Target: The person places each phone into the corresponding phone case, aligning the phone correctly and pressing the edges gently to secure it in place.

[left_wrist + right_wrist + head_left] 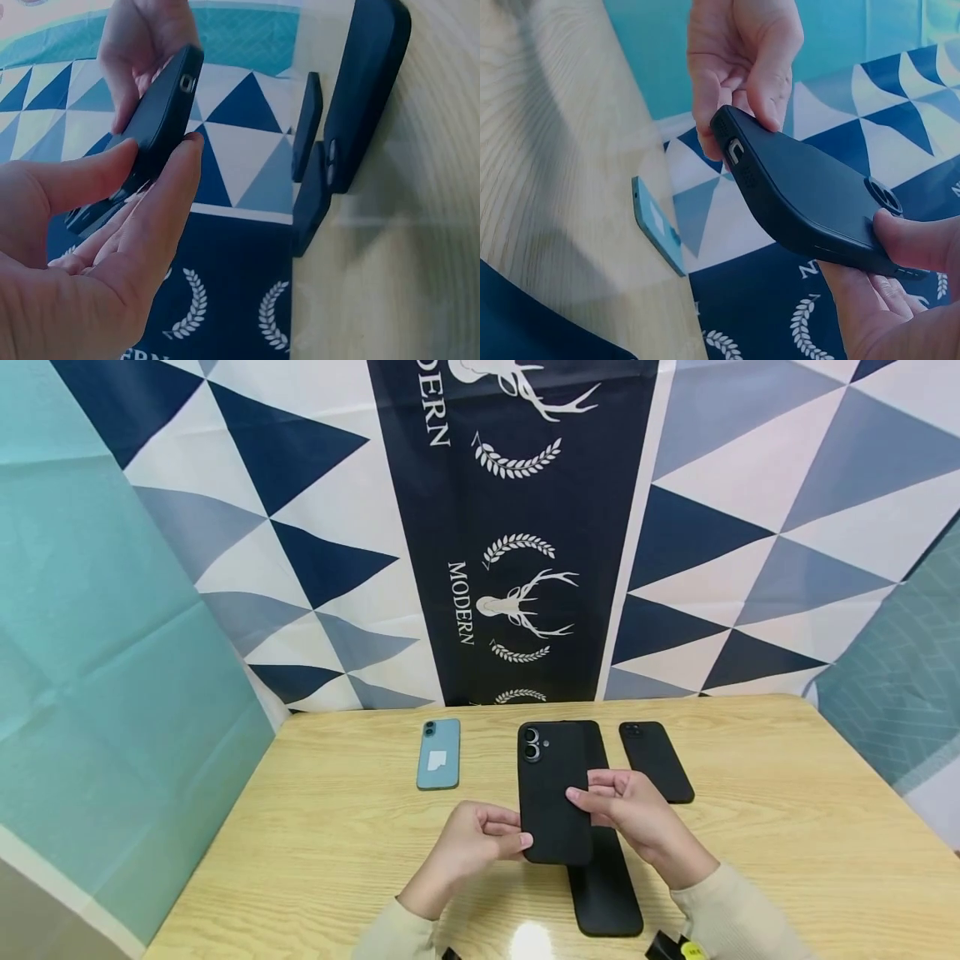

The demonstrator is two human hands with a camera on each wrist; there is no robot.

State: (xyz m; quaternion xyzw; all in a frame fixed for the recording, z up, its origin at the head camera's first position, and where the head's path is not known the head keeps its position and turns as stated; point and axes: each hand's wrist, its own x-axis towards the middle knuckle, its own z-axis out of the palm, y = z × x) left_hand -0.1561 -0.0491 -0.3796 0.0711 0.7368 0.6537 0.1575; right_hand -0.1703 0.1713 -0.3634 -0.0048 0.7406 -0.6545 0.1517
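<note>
Both hands hold up a phone in a black case [551,810], its back with two ringed camera lenses turned toward the head camera. My left hand [480,837] pinches the lower left edge, thumb on the back and fingers behind. On the opposite long side my right hand [633,814] grips the edge, its thumb lying on the case's back. A port cutout shows in the case's bottom end [736,152] in the right wrist view. Whatever faces away from me on the phone is hidden in the head view.
On the wooden table [315,860], a black phone-shaped slab [611,893] lies nearer me, another [596,747] partly hidden behind the held phone. A black phone [660,764] lies at right, a light blue phone [450,735] at left. Patterned cloth [517,527] hangs behind.
</note>
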